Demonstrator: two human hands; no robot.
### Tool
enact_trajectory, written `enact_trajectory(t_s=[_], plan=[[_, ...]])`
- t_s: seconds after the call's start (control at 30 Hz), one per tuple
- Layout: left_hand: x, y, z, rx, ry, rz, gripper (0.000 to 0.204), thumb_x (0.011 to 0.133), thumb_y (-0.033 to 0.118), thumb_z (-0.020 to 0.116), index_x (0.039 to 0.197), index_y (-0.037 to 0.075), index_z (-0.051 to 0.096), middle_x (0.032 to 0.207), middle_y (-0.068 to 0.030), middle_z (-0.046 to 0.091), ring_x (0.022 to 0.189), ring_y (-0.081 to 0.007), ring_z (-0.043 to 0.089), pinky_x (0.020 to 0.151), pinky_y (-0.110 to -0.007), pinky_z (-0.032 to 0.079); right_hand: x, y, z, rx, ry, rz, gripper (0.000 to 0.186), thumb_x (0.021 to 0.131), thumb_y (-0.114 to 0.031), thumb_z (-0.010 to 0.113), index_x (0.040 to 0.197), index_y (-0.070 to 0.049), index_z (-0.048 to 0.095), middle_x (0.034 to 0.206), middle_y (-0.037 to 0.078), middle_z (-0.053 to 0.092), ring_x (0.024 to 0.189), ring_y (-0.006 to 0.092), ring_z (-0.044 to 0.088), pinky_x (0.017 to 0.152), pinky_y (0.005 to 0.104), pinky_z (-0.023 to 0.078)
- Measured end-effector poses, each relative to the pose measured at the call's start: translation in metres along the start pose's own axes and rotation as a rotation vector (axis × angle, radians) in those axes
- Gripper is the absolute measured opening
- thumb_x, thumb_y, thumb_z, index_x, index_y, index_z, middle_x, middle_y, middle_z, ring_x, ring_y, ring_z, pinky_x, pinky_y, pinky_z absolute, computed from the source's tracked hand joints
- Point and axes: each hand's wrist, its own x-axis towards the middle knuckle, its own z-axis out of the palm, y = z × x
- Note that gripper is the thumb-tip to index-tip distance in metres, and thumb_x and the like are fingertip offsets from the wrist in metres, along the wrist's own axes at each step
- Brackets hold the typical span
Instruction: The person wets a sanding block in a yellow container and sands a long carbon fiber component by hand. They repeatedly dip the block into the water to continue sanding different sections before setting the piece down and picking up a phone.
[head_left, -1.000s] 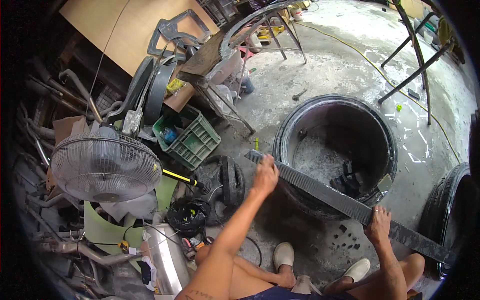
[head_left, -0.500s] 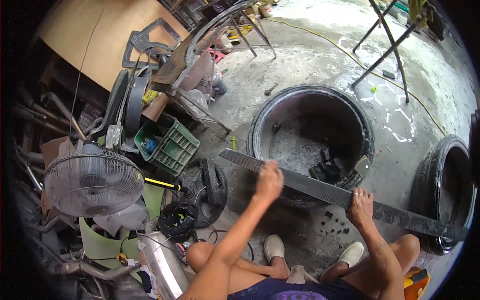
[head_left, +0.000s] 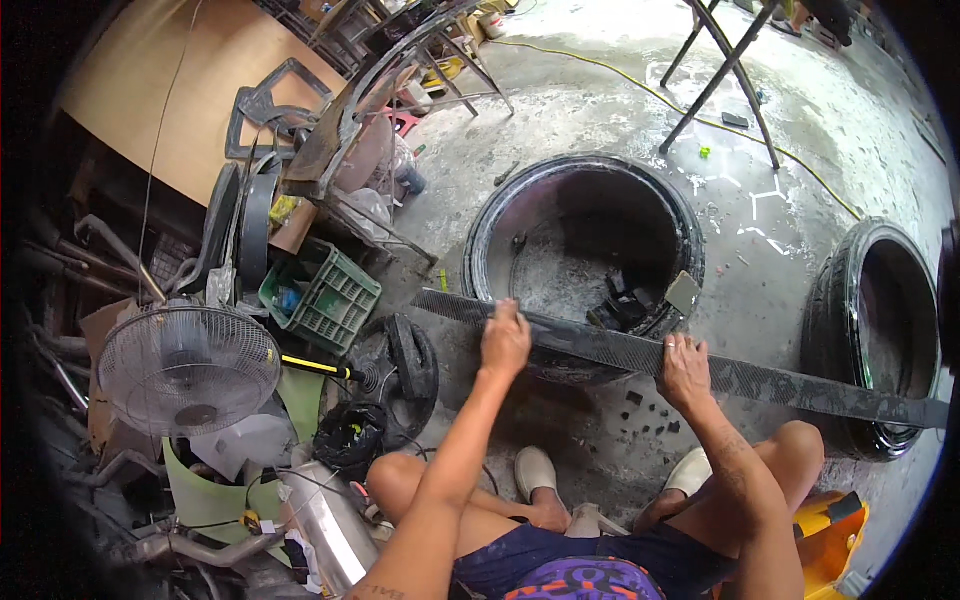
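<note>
A long dark strip with a woven pattern (head_left: 780,385) lies crosswise over the near rim of a large round black tub (head_left: 480,230) and over a second tub or tyre-like ring (head_left: 845,270) at the right. My left hand (head_left: 505,345) grips the strip left of its middle, fingers bent over it. My right hand (head_left: 685,370) holds it farther right, fingers curled on the top edge. Dark chunks (head_left: 625,310) and a small square piece (head_left: 682,292) sit in or on the middle tub. My feet in pale shoes are below the strip.
At the left are a fan (head_left: 185,365), green crate (head_left: 330,295), metal pipes (head_left: 145,550) and a plywood sheet (head_left: 160,80). A metal-legged stand (head_left: 720,80) and yellow cord (head_left: 820,180) are at the back. A yellow object (head_left: 840,540) is at the lower right.
The view has shifted, so the tubs appear higher and farther left. My left hand is still on the strip, which now looks more level, with my right hand still holding it.
</note>
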Motion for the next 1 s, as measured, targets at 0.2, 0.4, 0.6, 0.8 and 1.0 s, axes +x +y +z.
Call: enact_trajectory(t_s=[0.2,0.4,0.6,0.8,1.0], plan=[[-0.034,0.018,0.039,-0.025,0.131,0.285,0.034,0.096,0.015,0.052,0.121,-0.006,0.060,0.121,-0.0343,0.059,0.115,-0.0463,0.057,0.098,-0.050,0.045,-0.002,-0.006,0.007,-0.008,0.081,-0.020,0.035,0.081,-0.009,0.055,0.113,0.002,0.059,0.104,0.016,0.057,0.102,0.0321,0.056,0.090,0.0473,0.039],[-0.010,-0.022,0.023,-0.006,0.144,0.024,0.036,0.096,0.015,0.050,0.117,-0.013,0.060,0.125,-0.0321,0.060,0.121,-0.0462,0.055,0.106,-0.051,0.041,-0.003,-0.012,0.012,-0.034,0.076,-0.041,0.036,0.083,-0.010,0.053,0.117,0.003,0.058,0.107,0.017,0.056,0.103,0.0336,0.055,0.094,0.0489,0.038],[-0.002,-0.026,0.008,-0.033,0.027,-0.022,0.033,0.095,0.015,0.051,0.116,-0.008,0.062,0.117,-0.0291,0.064,0.105,-0.0460,0.063,0.094,-0.050,0.050,-0.013,0.009,0.014,-0.027,0.135,-0.016,0.037,0.084,-0.011,0.052,0.119,0.002,0.057,0.107,0.017,0.056,0.105,0.0330,0.054,0.095,0.0488,0.038],[0.004,-0.106,-0.008,-0.106,0.210,-0.093,0.042,0.103,0.026,0.042,0.101,-0.010,0.063,0.103,-0.0324,0.065,0.093,-0.0528,0.061,0.082,-0.052,0.051,-0.018,-0.022,-0.045,0.163,0.104,-0.141,0.067,0.077,-0.036,0.077,0.127,0.003,0.055,0.113,0.021,0.058,0.111,0.0369,0.053,0.099,0.0481,0.038],[0.000,-0.059,-0.010,-0.388,0.240,-0.497,0.058,0.106,0.040,0.039,0.091,-0.012,0.060,0.088,-0.0357,0.063,0.086,-0.0469,0.063,0.074,-0.051,0.047,-0.006,0.034,-0.054,0.221,-0.240,-0.033,0.096,0.057,-0.058,0.088,0.130,-0.006,0.056,0.114,0.018,0.060,0.107,0.0364,0.060,0.091,0.0443,0.050]])
